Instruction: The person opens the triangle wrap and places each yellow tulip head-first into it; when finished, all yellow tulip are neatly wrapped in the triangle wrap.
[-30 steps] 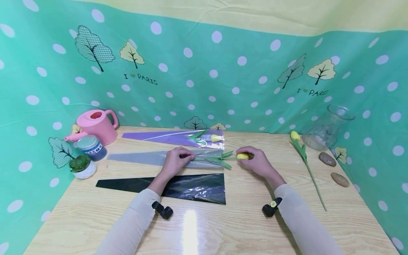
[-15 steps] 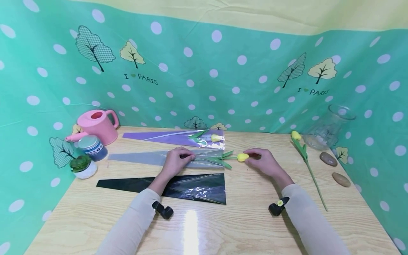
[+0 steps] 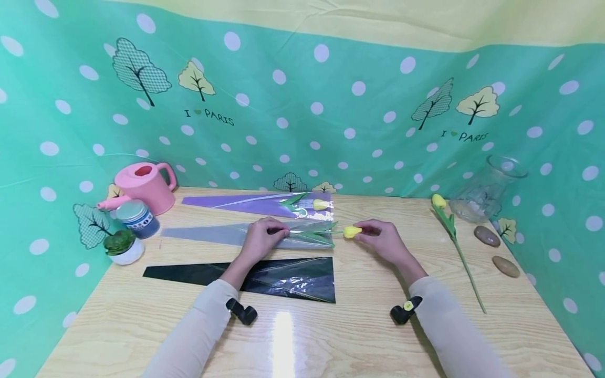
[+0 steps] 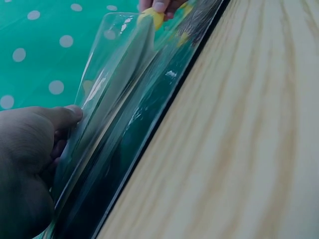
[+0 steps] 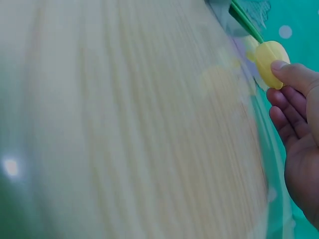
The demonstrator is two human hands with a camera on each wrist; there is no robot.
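A yellow artificial tulip [image 3: 351, 232] lies with its stem and most of its leaves inside a grey, clear-fronted flower sleeve [image 3: 208, 234], its bloom just outside the wide right end. My left hand [image 3: 259, 241] pinches the sleeve's edge between thumb and fingers, as the left wrist view also shows. At the bloom, my right hand [image 3: 385, 242] pinches the tulip's tip; in the right wrist view, the thumb presses on the yellow bloom [image 5: 269, 57]. A purple sleeve [image 3: 236, 202] behind holds another yellow tulip [image 3: 320, 205]. Nearer me lies a black sleeve [image 3: 293, 278], partly under my left forearm.
On the right are a loose yellow tulip [image 3: 456, 244], a glass vase [image 3: 482, 191] and two brown stones [image 3: 486, 236]. A pink watering can [image 3: 146, 189], a blue jar [image 3: 137, 219] and a small potted succulent [image 3: 124, 248] stand left. A dotted curtain [image 3: 302, 105] hangs behind.
My right hand shifts its hold back to the bloom's tip, then moves left. The tulip slides left, taking its leaves further into the grey sleeve. My left hand stays in place.
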